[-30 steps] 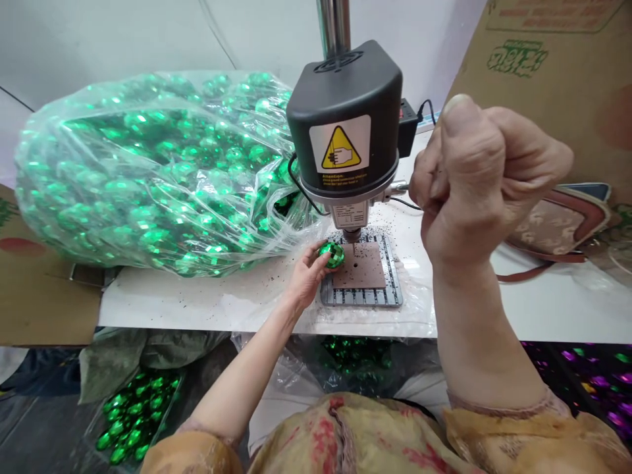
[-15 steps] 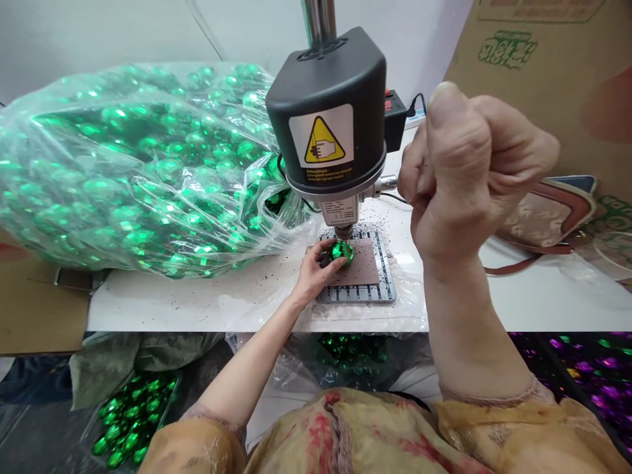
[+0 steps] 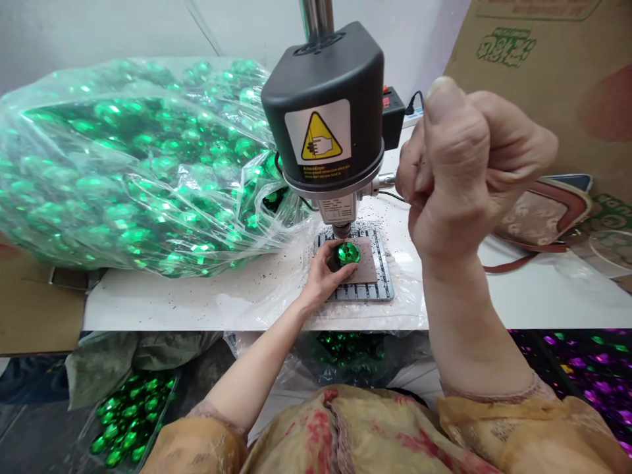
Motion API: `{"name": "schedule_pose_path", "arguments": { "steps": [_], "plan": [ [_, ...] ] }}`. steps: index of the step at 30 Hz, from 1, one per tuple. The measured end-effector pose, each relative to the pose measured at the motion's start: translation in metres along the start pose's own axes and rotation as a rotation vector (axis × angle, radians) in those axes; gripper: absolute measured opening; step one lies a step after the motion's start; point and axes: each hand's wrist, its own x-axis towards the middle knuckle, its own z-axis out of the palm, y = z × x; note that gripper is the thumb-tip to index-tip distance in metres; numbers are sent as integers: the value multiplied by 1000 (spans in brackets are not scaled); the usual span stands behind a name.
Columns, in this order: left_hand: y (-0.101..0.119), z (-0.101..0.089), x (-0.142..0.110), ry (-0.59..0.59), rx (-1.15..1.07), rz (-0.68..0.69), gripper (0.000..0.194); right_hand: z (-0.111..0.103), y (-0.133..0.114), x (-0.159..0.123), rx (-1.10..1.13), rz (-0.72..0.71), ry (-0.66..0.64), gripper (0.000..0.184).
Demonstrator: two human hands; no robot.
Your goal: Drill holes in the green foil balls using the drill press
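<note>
A shiny green faceted ball (image 3: 348,255) rests on the brown pad (image 3: 368,271), directly under the chuck of a small black drill press (image 3: 323,118). My left hand (image 3: 323,273) is closed around the ball's left side, thumb in front and fingers behind. Raised at the right of the machine, my right hand (image 3: 464,171) makes a fist at the end of a short silver lever (image 3: 387,180). The part of the lever inside the fist is hidden.
A big clear plastic bag (image 3: 143,164) of green balls lies left of the press. Dark shavings dot the white table (image 3: 162,306). Cardboard boxes (image 3: 557,66), a strapped bag (image 3: 543,210) and a tub of green balls (image 3: 131,418) are around.
My left hand has shifted the ball slightly right and nearer to me, and its reflections have changed. My right fist stays almost in place, with the camera view drifting a little.
</note>
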Motion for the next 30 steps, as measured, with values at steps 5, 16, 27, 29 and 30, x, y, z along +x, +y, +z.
{"name": "schedule_pose_path", "arguments": {
  "steps": [5, 16, 27, 29, 30],
  "plan": [
    [-3, -2, 0, -22, -27, 10, 58, -8, 4, -13, -48, -50, 40, 52],
    [-7, -3, 1, -8, -16, 19, 57, -30, 11, -31, -140, -49, -76, 59],
    [-6, -3, 1, -20, 5, 49, 55, -35, 29, -40, -87, -329, -71, 52],
    [-6, -2, 1, -19, 8, 48, 55, -36, 33, -39, -73, -382, -82, 51],
    [-6, -2, 0, -16, 9, 49, 55, -37, 35, -39, -65, -410, -85, 50]
  ]
}}
